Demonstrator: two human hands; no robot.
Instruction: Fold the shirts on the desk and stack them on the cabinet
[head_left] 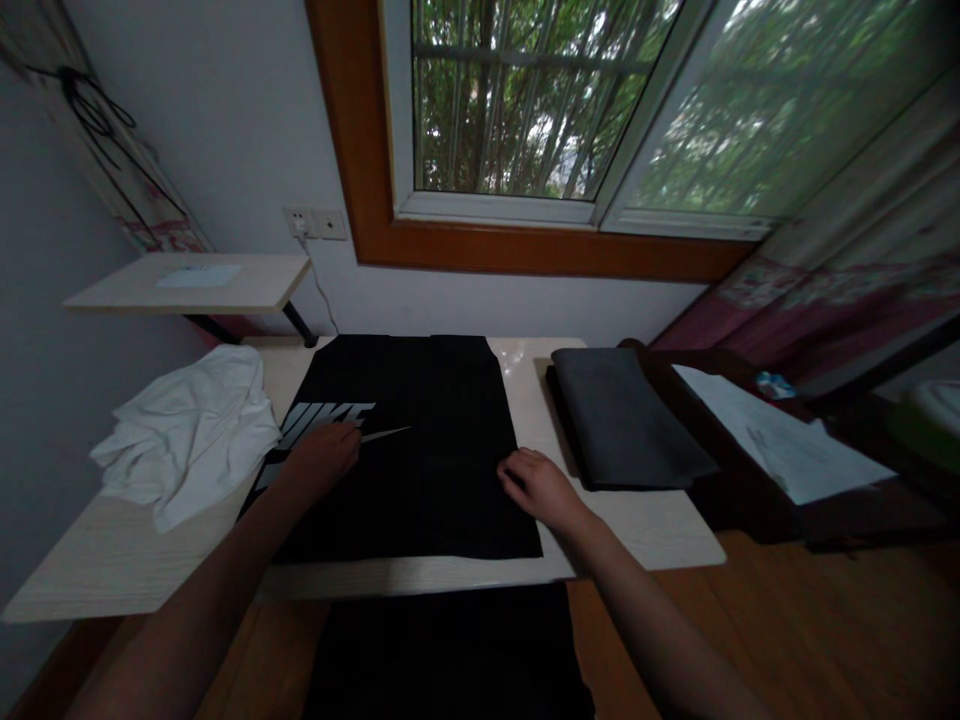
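Note:
A black garment [442, 500] lies spread flat on the pale wooden table [630, 530]. It carries large light NIKE lettering and a swoosh on its left half. My left hand [328, 455] rests over the print, its fingers curled closed on the cloth and covering part of the lettering. At the garment's right edge, my right hand [541, 485] has thumb and fingers pinched together on the fabric. The garment's near edge lies just short of the table's front edge.
A crumpled white cloth [199, 425] sits at the left, below a small raised shelf [247, 290]. Folded dark grey and black fabric [626, 415] lies to the right. Beyond it, a paper sheet [780, 430] rests on a dark surface. A window [547, 110] is behind the table.

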